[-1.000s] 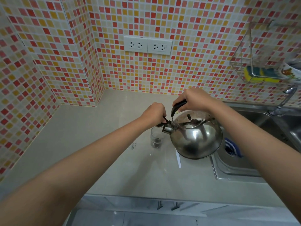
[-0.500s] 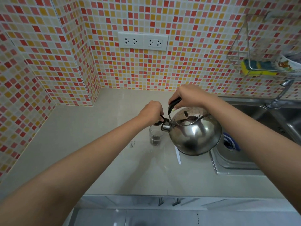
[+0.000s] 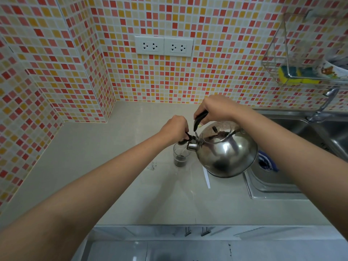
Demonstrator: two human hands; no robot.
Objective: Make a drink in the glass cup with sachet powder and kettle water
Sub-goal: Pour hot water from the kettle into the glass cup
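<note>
My right hand is gripping the black handle of the round steel kettle, tilting it; left hand is pinching its black spout cap over the small glass cup.

Glossy metal kettle, clear glass cup
</note>
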